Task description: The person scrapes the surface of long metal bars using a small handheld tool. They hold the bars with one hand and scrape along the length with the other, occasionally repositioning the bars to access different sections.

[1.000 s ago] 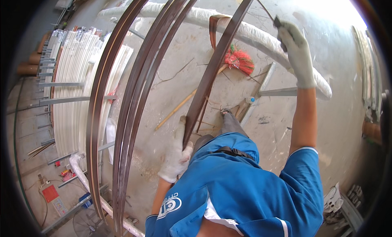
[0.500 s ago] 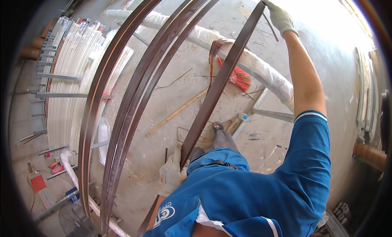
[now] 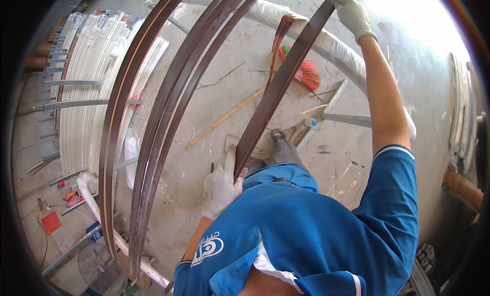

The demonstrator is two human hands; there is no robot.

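Observation:
A long dark brown profile strip slants across in front of me, held at both ends. My right hand, in a pale work glove, is closed around its far upper part with the arm stretched out. My left hand, also gloved, grips the near lower end beside my waist, the thumb on one side and the fingers on the other. To the left, several similar brown strips lie side by side over metal supports, with another brown strip bearing a light line further left.
White profiles are stacked on a metal rack at the left. A plastic-wrapped roll crosses behind the held strip. On the floor lie a red broom head, a wooden stick and a bottle. A fan stands lower left.
The view has shifted, so floor things and the rack sit higher in the picture. Both hands keep hold of the strip; its near end and my left hand appear higher.

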